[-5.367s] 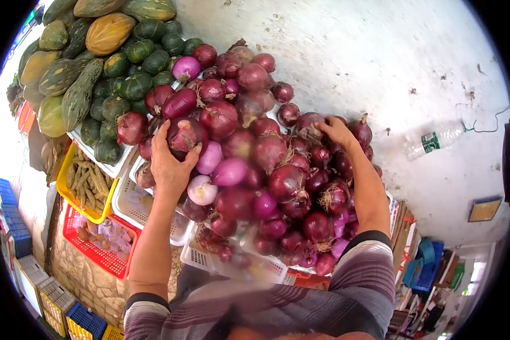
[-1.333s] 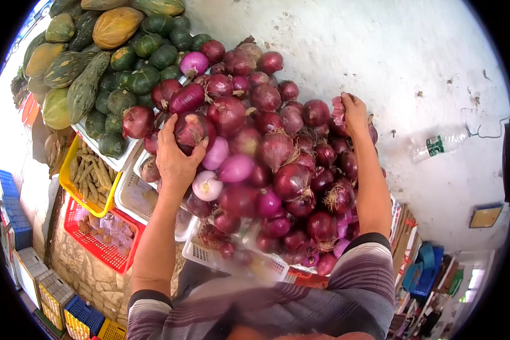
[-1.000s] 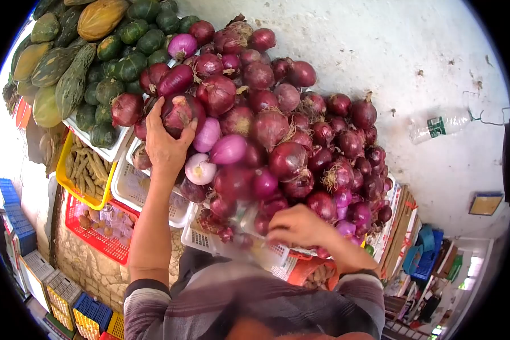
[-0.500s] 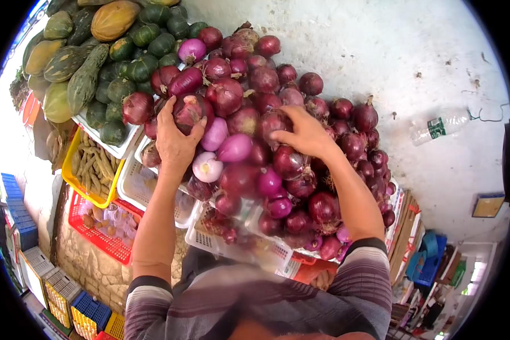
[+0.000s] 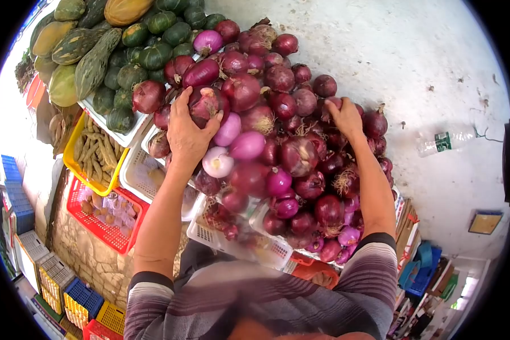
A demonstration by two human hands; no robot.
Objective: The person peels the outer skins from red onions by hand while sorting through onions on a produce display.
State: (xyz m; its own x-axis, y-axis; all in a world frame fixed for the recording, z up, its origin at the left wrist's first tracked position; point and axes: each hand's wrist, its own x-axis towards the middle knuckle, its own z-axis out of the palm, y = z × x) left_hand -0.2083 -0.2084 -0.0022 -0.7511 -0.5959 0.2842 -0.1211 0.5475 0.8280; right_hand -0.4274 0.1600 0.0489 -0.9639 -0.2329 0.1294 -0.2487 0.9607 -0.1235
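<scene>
A big heap of red onions [image 5: 241, 92] fills the middle of the view, its lower edge over white baskets. At the heap's left side my left hand [image 5: 190, 133] grips a large dark red onion [image 5: 204, 106] between thumb and fingers. Just right of it lie two smooth pink-purple onions [image 5: 247, 145] and a pale peeled onion [image 5: 217, 162]. On the heap's right side my right hand [image 5: 345, 117] is closed round a small red onion at its fingertips, partly hidden by the fingers.
Green and yellow pumpkins [image 5: 76, 45] are piled at the upper left. Below them stand a yellow basket [image 5: 118, 178] of knobbly roots and a red basket [image 5: 122, 247]. A plastic bottle [image 5: 447, 141] hangs by the white wall [image 5: 379, 51]. Blue tubs [image 5: 425, 269] stand lower right.
My right hand went from the heap's right side down to its lower edge, then to its middle, and is now at the upper right. My left hand still grips the same onion.
</scene>
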